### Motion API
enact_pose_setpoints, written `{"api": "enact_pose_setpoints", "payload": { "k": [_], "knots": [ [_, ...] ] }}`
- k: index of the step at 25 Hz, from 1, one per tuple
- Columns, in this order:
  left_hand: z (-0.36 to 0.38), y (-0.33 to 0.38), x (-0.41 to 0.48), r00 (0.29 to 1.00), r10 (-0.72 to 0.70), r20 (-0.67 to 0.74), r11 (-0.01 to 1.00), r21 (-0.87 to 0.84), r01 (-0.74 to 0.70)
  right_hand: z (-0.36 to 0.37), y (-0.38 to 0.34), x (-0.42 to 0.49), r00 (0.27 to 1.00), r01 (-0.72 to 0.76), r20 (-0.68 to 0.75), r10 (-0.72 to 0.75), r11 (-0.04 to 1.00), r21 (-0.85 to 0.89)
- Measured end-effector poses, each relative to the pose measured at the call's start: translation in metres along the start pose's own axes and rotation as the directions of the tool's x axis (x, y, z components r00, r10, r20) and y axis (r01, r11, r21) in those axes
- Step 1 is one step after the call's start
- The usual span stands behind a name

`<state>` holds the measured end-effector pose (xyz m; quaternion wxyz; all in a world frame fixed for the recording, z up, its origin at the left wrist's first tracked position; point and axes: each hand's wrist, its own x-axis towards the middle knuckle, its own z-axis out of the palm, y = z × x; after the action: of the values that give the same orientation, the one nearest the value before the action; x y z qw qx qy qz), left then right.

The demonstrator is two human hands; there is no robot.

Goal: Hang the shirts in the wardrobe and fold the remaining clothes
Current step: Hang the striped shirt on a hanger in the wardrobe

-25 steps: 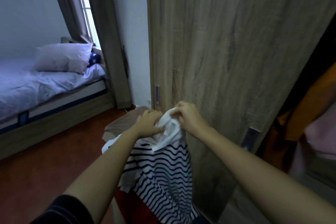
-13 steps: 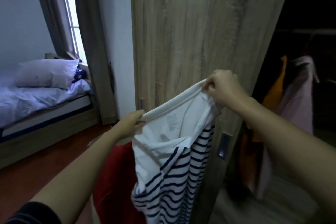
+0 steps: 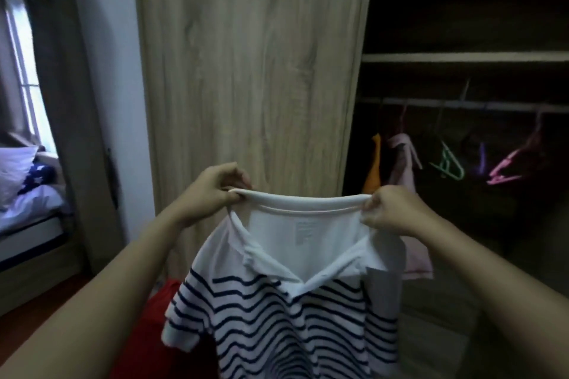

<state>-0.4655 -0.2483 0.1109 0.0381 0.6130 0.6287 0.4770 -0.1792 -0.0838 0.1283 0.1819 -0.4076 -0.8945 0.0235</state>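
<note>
The striped shirt (image 3: 286,301) had risen and spread level; left hand (image 3: 215,191) and right hand (image 3: 389,209) each pinched its stretched collar.

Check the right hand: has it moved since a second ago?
Yes. The right hand went right, from in front of the wardrobe door to past its edge, spreading the shirt collar.

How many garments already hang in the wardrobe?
2: an orange garment at the left end of the rail, and a pink garment just right of it. Darkness may hide more.
</note>
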Motion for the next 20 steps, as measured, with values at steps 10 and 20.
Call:
{"api": "enact_pose_setpoints", "payload": {
  "k": [10,20],
  "knots": [
    [0.086,0.011,0.019,0.93,0.322,-0.178,0.751,0.646,-0.136,-0.022,0.051,-0.035,0.98,-0.187,0.058,0.191,0.98,-0.069],
    [0.131,0.035,0.055,0.968,-0.149,0.202,0.804,0.594,0.0,-0.032,0.12,-0.057,0.909,-0.357,0.206,0.363,0.932,-0.067]
  ]
}}
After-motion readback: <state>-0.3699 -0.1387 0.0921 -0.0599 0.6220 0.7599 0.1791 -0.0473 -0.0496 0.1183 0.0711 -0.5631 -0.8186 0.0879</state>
